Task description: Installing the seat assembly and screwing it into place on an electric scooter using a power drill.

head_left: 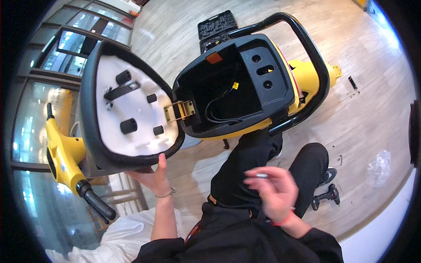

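Note:
My left hand grips the lower edge of an open scooter seat, its thumb on the padded rim. The seat's pale underside carries black rubber stops and a bracket, and joins the black storage box by a metal hinge. Inside the box lies a black cable with a yellow connector. My right hand, slightly blurred, is over my legs below the box, fingers curled on a small silvery piece.
A yellow handlebar is at left beside glass panels. A black rail arches behind the box. On the floor are an open black case, a drill, small hardware and clear plastic bag. White fabric lies lower left.

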`<act>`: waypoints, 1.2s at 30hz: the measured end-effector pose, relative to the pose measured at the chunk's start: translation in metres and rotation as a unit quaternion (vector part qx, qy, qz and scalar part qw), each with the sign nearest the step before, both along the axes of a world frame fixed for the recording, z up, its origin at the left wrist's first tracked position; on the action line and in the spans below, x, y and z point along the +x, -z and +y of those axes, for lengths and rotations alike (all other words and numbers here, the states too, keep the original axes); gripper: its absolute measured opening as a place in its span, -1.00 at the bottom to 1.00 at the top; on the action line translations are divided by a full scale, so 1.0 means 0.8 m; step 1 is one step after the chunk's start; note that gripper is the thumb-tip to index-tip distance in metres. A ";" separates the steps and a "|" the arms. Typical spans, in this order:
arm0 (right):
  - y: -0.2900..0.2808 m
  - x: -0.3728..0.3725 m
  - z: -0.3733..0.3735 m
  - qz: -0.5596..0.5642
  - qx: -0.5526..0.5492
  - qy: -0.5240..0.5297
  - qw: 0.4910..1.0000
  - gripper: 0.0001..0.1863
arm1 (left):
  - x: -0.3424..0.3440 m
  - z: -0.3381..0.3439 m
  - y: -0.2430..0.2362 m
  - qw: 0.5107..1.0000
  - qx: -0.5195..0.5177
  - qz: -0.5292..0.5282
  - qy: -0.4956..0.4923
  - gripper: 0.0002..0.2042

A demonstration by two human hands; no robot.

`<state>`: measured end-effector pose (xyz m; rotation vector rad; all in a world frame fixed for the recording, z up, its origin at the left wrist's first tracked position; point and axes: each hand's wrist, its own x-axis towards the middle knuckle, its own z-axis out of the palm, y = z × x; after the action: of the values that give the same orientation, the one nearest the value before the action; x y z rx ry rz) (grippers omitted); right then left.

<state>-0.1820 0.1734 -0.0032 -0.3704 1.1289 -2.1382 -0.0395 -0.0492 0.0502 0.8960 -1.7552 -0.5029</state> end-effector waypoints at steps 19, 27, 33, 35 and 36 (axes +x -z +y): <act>0.006 0.006 -0.395 0.301 0.427 -0.149 0.840 -0.81 | 0.014 -0.014 0.015 0.993 0.008 0.116 0.029 0.05; -0.001 0.017 -0.407 0.134 0.491 -0.124 0.852 -0.83 | 0.016 -0.016 0.010 0.991 0.020 0.128 0.028 -0.03; -0.013 0.028 -0.408 0.144 0.508 -0.107 0.843 -0.85 | 0.015 -0.014 0.007 0.990 0.044 0.129 0.029 -0.06; -0.014 0.031 -0.408 0.147 0.513 -0.098 0.840 -0.84 | 0.016 -0.016 0.008 0.990 0.043 0.130 0.036 -0.07; -0.014 0.033 -0.407 0.163 0.511 -0.093 0.839 -0.84 | 0.017 -0.018 0.008 0.991 0.023 0.123 0.036 -0.08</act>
<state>-0.1558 -0.1526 0.0082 -0.3076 2.1263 -1.0611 -0.0262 -0.0635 0.0439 0.7704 -1.5593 -0.6751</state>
